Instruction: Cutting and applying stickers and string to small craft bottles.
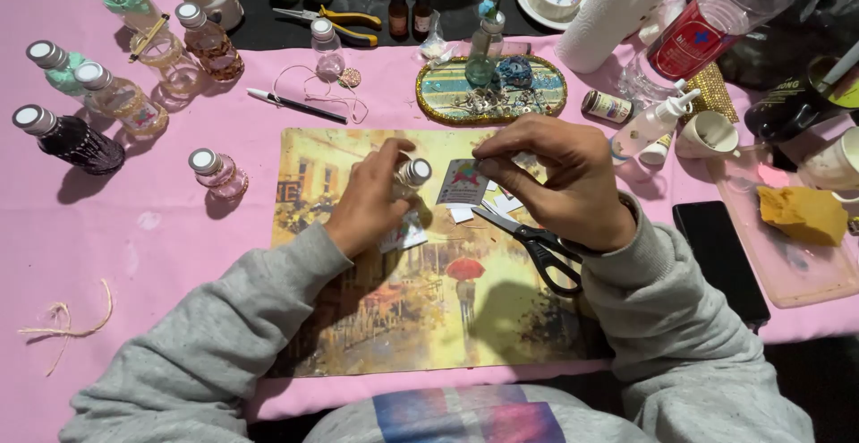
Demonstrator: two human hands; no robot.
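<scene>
A small glass bottle [407, 194] with a silver cap lies tilted on the painted placemat [376, 318], near its upper middle. The left hand [371, 200] is wrapped around the bottle, fingers and thumb clamped on its body. Just to the right of the bottle's cap, the right hand [559, 174] pinches a small paper cutout [463, 183] between thumb and fingertips, holding it close to the bottle; whether the paper touches the glass cannot be told. White paper scraps [497, 206] lie on the placemat under that hand, and black-handled scissors [535, 244] rest on the placemat just below the right wrist.

Left of the placemat, on the pink tablecloth [134, 246], stands one small pinkish bottle [217, 174], and farther left a group of decorated bottles [98, 94]. Above the placemat sit a pen [295, 106] and an oval tray [492, 89] with small odds and ends. Right of the placemat lies a black phone [720, 259], beside a pink tray [805, 273].
</scene>
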